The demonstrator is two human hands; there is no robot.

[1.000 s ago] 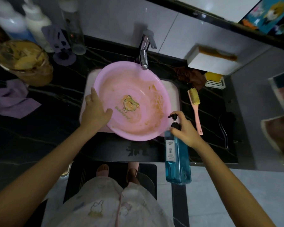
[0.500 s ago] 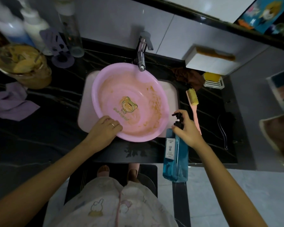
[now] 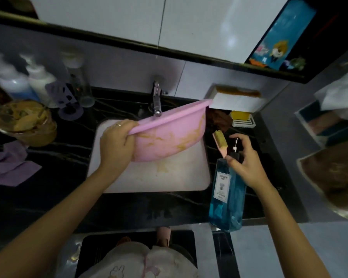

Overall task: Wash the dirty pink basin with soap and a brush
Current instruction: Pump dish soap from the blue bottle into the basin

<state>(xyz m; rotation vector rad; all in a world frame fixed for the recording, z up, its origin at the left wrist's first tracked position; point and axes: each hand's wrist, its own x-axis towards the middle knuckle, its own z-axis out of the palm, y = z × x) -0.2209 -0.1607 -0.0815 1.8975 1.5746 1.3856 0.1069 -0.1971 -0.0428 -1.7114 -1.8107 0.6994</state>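
Our left hand (image 3: 117, 147), fingers curled, grips the tilted pink basin (image 3: 169, 141). Right hand (image 3: 247, 163) curled round the soap bottle (image 3: 227, 197) at the sink (image 3: 159, 181) edge, we pump straight down.

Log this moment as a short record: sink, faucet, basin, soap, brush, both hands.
sink: white, brownish stain on its floor
faucet: behind the sink, no water visible
pink basin: tipped on edge over the sink, brown smears on the side facing the camera
left hand: grips the basin's rim at its left end
soap bottle: blue, upright, right of the sink
right hand: fingers curled round the bottle's pump
brush: pink handle, beside the right hand; held or not, cannot tell
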